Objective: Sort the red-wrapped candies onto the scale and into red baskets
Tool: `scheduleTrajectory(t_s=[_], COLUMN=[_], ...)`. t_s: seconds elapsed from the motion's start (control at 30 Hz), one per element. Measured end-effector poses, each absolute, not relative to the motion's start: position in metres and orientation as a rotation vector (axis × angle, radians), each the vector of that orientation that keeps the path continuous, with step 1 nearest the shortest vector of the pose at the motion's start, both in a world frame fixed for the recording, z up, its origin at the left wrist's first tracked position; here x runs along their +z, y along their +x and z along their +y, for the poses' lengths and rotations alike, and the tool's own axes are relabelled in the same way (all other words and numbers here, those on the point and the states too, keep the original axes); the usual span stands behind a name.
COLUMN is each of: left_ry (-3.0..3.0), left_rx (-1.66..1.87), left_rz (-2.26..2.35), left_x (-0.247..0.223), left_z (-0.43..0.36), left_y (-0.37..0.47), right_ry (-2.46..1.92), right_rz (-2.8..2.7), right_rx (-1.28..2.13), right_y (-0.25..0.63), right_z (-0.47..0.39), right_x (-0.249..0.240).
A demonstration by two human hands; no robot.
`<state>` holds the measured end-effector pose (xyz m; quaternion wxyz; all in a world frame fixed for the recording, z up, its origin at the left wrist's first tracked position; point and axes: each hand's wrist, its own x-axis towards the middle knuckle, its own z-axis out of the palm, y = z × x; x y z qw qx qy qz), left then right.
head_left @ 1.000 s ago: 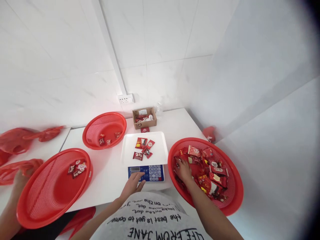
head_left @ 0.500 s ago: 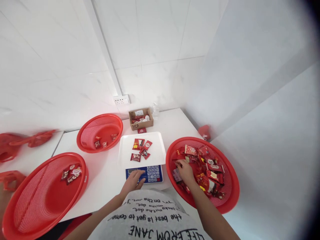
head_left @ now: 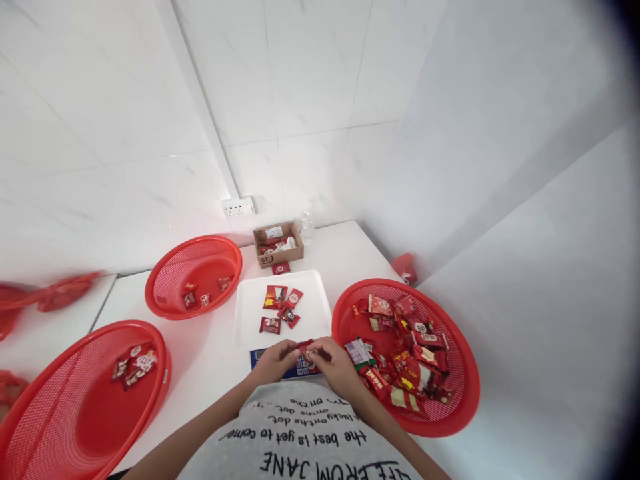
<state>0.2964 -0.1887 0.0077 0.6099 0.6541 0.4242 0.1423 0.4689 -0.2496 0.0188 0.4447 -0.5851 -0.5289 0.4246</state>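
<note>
Both hands meet over the blue scale keypad (head_left: 258, 355) at the front of the white weighing tray (head_left: 316, 293). Between their fingertips is a small red packet (head_left: 307, 348). My left hand (head_left: 276, 361) pinches its left side, and my right hand (head_left: 333, 362) has hold of its right side. Several red wrapped packets (head_left: 271, 325) lie on the tray. To the right, a red mesh basket (head_left: 467, 347) holds many red packets and a purple-and-white one (head_left: 357, 353).
At the left stand two more red baskets, a near one (head_left: 55, 380) and a far one (head_left: 173, 267), each with a few packets. A cardboard box (head_left: 280, 257) of packets is behind the tray, near a wall socket (head_left: 238, 207). Red bags (head_left: 65, 293) lie far left.
My right hand has left the right basket and come to the scale with a red packet. My left hand has moved slightly right and now grips that packet too.
</note>
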Motion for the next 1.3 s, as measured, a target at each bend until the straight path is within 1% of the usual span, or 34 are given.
scheduleTrajectory(t_s=[0.1, 0.2, 0.37, 0.57, 0.83, 1.07, 1.3], left_ry=[1.519, 1.507, 1.411, 1.355, 1.409, 1.507, 1.260], left_rx=[0.298, 0.303, 0.367, 0.433, 0.331, 0.265, 0.252], left_rz=[1.013, 1.059, 1.096, 1.110, 1.064, 1.132, 1.051], left_x=[0.014, 0.013, 0.014, 0.015, 0.015, 0.013, 0.002], left_z=[-0.187, -0.189, -0.191, -0.191, -0.187, -0.183, -0.180], left_y=[0.295, 0.291, 0.287, 0.285, 0.292, 0.296, 0.293], right_ry=[-1.433, -1.417, -1.454, -1.500, -1.490, -1.465, -1.444], right_rz=[-1.339, -1.215, -1.075, -1.326, -1.541, -1.550, -1.526], right_rx=[1.142, 1.280, 1.311, 1.356, 1.430, 1.490, 1.515], right_y=[0.460, 0.457, 0.452, 0.453, 0.459, 0.460, 0.461], right_z=[-0.250, -0.249, -0.246, -0.242, -0.239, -0.237, -0.235], right_x=[0.014, 0.006, -0.006, -0.003, 0.003, 0.001, 0.002])
